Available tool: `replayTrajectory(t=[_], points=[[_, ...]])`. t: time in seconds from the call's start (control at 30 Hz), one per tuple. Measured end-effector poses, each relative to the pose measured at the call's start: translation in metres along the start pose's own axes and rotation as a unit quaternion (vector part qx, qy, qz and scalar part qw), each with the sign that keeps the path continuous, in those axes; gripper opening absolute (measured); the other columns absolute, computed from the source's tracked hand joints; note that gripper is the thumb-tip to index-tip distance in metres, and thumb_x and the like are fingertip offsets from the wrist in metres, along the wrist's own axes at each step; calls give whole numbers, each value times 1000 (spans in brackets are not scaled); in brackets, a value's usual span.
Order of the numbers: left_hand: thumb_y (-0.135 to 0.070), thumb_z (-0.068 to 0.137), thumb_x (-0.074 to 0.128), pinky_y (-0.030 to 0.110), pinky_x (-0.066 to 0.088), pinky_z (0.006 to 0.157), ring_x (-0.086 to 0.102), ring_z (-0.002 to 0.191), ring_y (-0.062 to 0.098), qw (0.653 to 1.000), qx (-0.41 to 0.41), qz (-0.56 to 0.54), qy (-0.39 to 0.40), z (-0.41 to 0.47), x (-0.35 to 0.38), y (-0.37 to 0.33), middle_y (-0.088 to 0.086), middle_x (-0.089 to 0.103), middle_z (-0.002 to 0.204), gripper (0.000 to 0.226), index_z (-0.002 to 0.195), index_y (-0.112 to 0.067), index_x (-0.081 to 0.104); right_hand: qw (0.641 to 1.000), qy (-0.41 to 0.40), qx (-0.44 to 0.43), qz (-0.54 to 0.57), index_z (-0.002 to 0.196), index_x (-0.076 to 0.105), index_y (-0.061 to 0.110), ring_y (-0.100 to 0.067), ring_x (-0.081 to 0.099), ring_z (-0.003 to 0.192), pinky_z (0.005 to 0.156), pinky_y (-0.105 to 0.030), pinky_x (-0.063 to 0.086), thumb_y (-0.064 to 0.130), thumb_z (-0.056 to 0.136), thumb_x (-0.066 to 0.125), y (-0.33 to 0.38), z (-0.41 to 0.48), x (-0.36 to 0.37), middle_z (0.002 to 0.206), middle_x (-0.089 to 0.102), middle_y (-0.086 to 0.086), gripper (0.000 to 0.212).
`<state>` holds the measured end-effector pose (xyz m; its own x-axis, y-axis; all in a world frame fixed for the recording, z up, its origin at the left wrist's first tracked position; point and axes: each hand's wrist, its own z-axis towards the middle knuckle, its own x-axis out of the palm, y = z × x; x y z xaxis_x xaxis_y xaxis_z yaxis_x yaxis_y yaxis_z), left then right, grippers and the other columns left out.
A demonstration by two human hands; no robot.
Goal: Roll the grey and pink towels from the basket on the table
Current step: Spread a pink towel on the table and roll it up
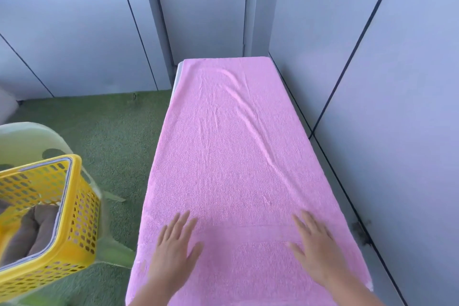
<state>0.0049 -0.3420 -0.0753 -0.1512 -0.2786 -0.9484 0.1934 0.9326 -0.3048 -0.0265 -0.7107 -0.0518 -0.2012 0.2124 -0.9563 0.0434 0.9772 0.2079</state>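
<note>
Both hands, left hand [173,251] and right hand [316,248], lie flat and open on the pink towel [231,156] spread over the table (grey towels wait in the yellow basket [74,206]); its diagonal crease could skew the roll.

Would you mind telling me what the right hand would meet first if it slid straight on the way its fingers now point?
Probably the long diagonal crease in the pink towel, just beyond the right hand; past that, only flat towel shows.
</note>
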Motion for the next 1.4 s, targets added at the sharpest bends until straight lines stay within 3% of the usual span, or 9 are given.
replayTrajectory(t=[0.1, 0.23, 0.4, 0.5, 0.63, 0.8, 0.97, 1.23, 1.4], points=[[-57, 102, 27, 33, -10, 123, -19, 151, 7, 999, 25, 11, 30, 60, 4, -59, -17, -10, 165, 61, 158, -41, 7, 998, 18, -66, 9, 156, 9, 25, -17, -3, 151, 122, -38, 11, 50, 96, 41, 45, 60, 0, 165, -4, 2, 73], [-46, 103, 38, 40, -2, 125, -11, 153, 12, 996, 36, 30, 74, 97, 19, -87, -18, -6, 165, 60, 157, -41, 11, 990, 44, -134, -5, 156, 13, 25, -17, -1, 151, 122, -42, 11, 52, 94, 36, 69, 106, 18, 165, 0, 2, 71], [-60, 96, 27, 36, 3, 124, -5, 153, 9, 998, -8, 41, 54, 76, 23, -11, -22, 7, 165, 56, 151, -57, 16, 993, -6, -112, -41, 150, 37, 26, -18, 15, 150, 119, -39, 7, 55, 93, 37, -18, 99, 24, 161, 22, 2, 64], [-74, 93, 18, 41, 21, 119, 13, 153, 10, 993, -106, 35, 25, 43, 5, 50, -16, 25, 163, 64, 150, -50, 34, 998, -12, -53, -24, 147, 43, 25, -15, 17, 149, 119, -39, 13, 57, 94, 35, -82, 76, 12, 161, 24, 7, 62], [-78, 90, 17, 49, 35, 111, 29, 147, 12, 991, -123, 40, 33, 34, -7, 69, -15, 35, 158, 72, 147, -42, 44, 999, 12, -43, -24, 149, 40, 26, -10, 15, 149, 118, -31, 12, 64, 96, 23, -107, 66, 4, 161, 23, 8, 67], [-73, 93, 10, 41, 17, 123, 10, 153, 12, 998, -59, 36, 3, 108, -13, 49, -14, 18, 164, 74, 154, -36, 31, 999, -29, -16, -4, 155, 19, 21, -9, 1, 150, 122, -34, 10, 74, 90, 9, -83, 136, -18, 164, 8, 7, 84], [-64, 100, 21, 38, 3, 124, -9, 153, 9, 998, -5, 48, 37, 211, -18, 0, -14, -2, 166, 65, 159, -39, 9, 998, 19, -53, -19, 156, -2, 21, -13, -12, 150, 123, -40, 5, 70, 92, 20, -13, 228, -38, 163, -13, 6, 84], [-57, 97, 21, 43, 1, 125, 1, 154, 12, 991, 79, 86, 73, 239, 1, 0, -19, 10, 165, 58, 154, -48, 21, 982, -4, -179, -61, 150, 33, 26, -22, 14, 150, 119, -45, 15, 59, 92, 36, 40, 258, 5, 162, 21, -3, 67], [-69, 97, 13, 43, 9, 125, -5, 154, 11, 993, -84, 79, 24, 205, -28, 112, -21, -1, 165, 57, 152, -58, 8, 991, -78, -66, -80, 149, 39, 22, -21, 17, 149, 120, -40, 11, 62, 95, 26, -73, 244, -8, 159, 29, -4, 68]])
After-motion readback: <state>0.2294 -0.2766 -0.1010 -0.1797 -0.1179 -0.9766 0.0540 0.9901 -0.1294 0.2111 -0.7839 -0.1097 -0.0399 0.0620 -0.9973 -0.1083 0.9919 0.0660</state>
